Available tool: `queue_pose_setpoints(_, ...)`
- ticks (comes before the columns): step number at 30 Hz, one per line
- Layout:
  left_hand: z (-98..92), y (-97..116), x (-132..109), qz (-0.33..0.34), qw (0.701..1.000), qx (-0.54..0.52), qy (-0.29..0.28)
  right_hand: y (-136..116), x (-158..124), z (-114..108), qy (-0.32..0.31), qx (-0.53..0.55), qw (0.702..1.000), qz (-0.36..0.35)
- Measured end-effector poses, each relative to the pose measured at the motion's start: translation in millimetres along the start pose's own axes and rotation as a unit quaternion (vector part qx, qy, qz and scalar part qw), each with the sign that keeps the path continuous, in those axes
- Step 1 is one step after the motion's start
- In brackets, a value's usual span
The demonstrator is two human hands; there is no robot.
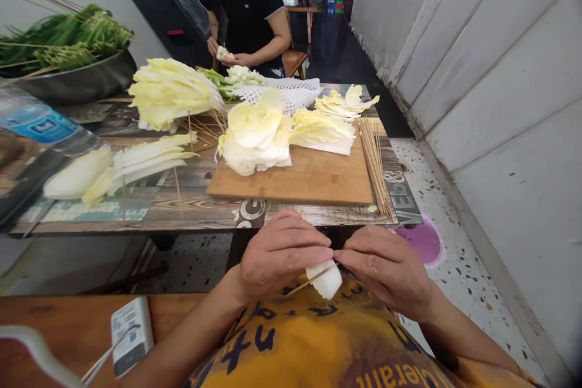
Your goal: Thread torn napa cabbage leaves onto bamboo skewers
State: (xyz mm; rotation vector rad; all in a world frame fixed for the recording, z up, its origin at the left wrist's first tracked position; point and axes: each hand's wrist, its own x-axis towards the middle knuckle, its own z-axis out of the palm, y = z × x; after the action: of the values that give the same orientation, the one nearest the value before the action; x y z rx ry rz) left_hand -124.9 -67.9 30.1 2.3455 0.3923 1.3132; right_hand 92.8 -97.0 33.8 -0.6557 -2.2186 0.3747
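Observation:
Close to my body, my left hand [284,251] is closed on a white piece of cabbage leaf [328,284]. A thin bamboo skewer [304,285] runs out of that piece toward the lower left. Opposite it, my right hand [386,260] pinches at the upper edge of the same piece, its fingertips meeting those of my left hand. My fingers hide the skewer's other end. Beyond my hands, a wooden cutting board [291,185] bears a large cabbage leaf [257,136] and a smaller yellow-white leaf [322,131].
Bamboo skewers [375,170] lie along the board's right side. Skewered cabbage strips [145,160], a cabbage half [175,91] and a bowl of greens [82,76] are to the left. Across the table a person [254,12] holds cauliflower. A power bank [131,333] lies beside me.

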Motion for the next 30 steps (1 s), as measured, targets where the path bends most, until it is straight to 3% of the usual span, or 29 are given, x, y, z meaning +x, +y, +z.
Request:
queue_pose_setpoints(3,-0.5,2.0,2.4,-0.007,0.999,-0.038,-0.024,-4.5,0.2,0.4,-0.004,-0.021,1.000,-0.004)
queue_pose_setpoints(10,4.8,10.0,-19.0,-0.068,0.983,-0.168,0.018,-11.4,-6.5,-2.8,-0.065,-0.023,0.998,0.013)
queue_pose_setpoints(13,5.7,11.9,-30.0,-0.141,0.955,-0.227,0.125,-7.8,-10.8,-11.3,-0.049,-0.028,0.998,0.036)
queue_pose_setpoints(16,6.2,11.8,-32.9,-0.223,0.901,-0.280,0.243,-5.3,-14.4,-19.2,-0.006,-0.084,0.993,0.080)
queue_pose_setpoints(18,7.3,11.6,-31.0,-0.247,0.877,-0.330,0.247,-6.3,-16.5,-20.6,0.003,-0.118,0.989,0.089)
queue_pose_setpoints(22,10.1,12.4,-25.3,-0.236,0.855,-0.407,0.218,-12.5,-18.2,-16.4,-0.011,-0.151,0.986,0.067)
queue_pose_setpoints(30,12.8,11.0,-24.9,-0.279,0.814,-0.447,0.243,-20.8,-11.4,-12.9,-0.034,-0.127,0.989,0.071)
